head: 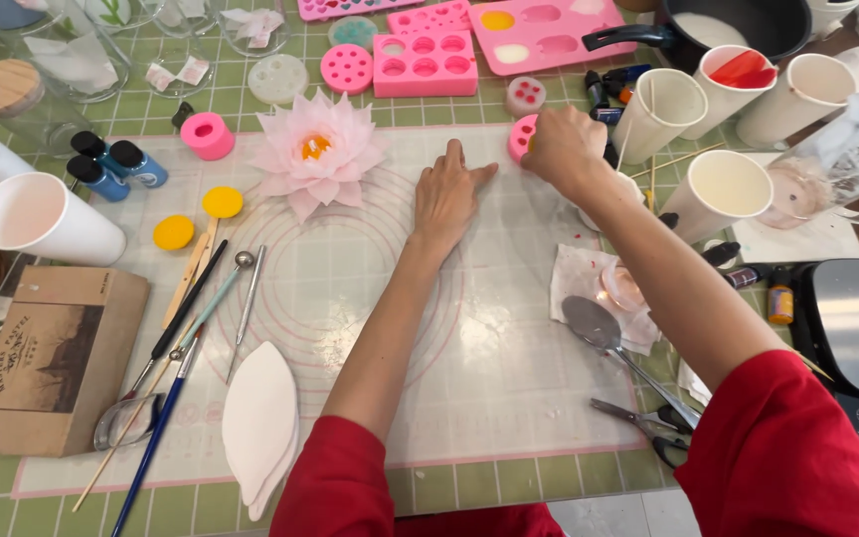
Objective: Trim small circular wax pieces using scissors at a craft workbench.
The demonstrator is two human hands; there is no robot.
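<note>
On the tabletop point(350, 109) lies a mat point(509, 378). From the mat's middle, a wax flower point(316, 151) sits at eleven o'clock, a small round mould point(522, 135) at one, a spoon point(599, 333) and scissors point(643, 423) at four, a box point(57, 353) at nine, and brushes point(176, 358) between box and centre.

Right hand point(567, 149) pinches a pink mould point(521, 136); left hand point(446, 196) lies flat.

small pink mould point(521, 136): mostly hidden by right hand point(566, 149) | black pan point(738, 25): cut by top edge
</note>
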